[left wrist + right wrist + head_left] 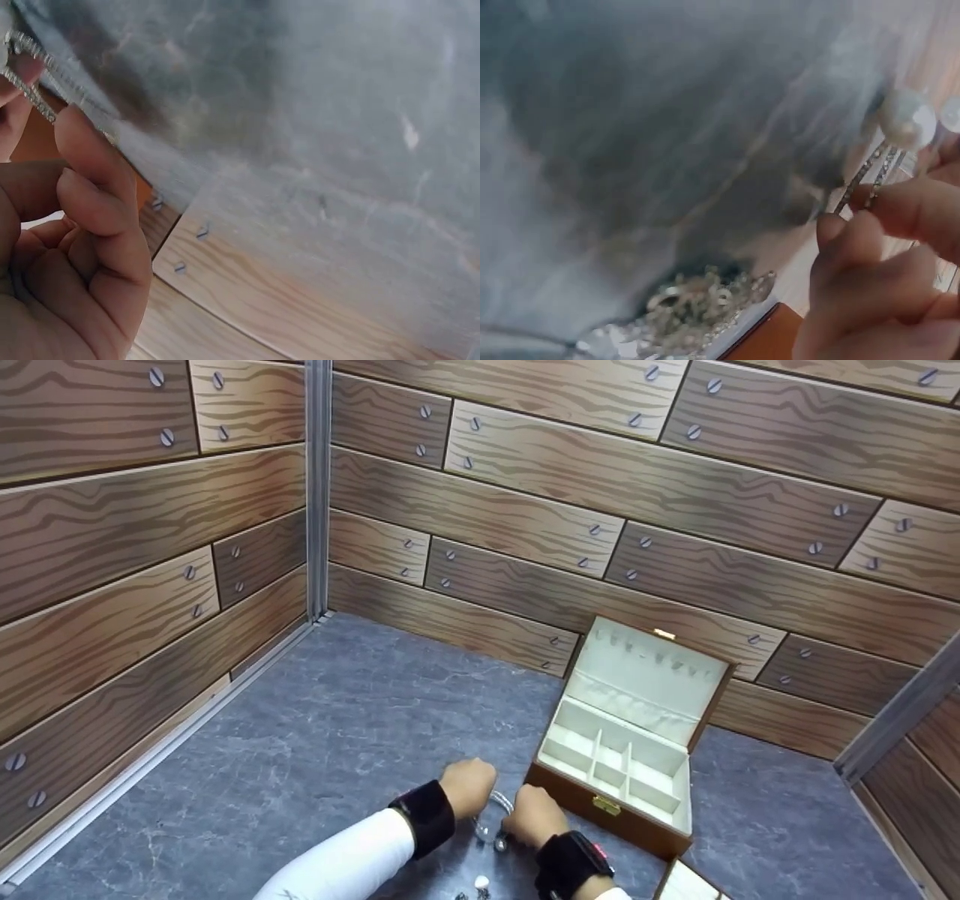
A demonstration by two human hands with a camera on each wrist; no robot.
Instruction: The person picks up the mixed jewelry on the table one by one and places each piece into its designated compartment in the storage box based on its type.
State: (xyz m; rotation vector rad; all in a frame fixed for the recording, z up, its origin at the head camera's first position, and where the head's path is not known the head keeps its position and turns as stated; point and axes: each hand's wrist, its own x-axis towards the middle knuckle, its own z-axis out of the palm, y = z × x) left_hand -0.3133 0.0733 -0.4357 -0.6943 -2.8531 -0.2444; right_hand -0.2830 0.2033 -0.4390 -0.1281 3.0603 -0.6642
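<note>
Between my two hands is a sparkling bracelet (pixel 501 801) with rows of small stones and round pearls on it. My left hand (pixel 469 787) pinches one side of it, fingers bent in toward the thumb. On the opposite side my right hand (pixel 536 815) grips it with thumb and fingertips. The right wrist view shows a large pearl (pixel 909 118) just past those fingertips, with two stone-set strands running down from it. In the left wrist view the strands (pixel 34 94) reach the left fingertips from the upper left.
Right of my hands stands a brown jewelry box (pixel 547 780), lid up, with cream compartments inside. A cream-lined tray (pixel 686 885) sits at its near corner. Shiny jewelry (pixel 697 307) lies heaped on the grey tabletop (pixel 360 720) close to me. Wood-patterned walls (pixel 517 547) rise behind.
</note>
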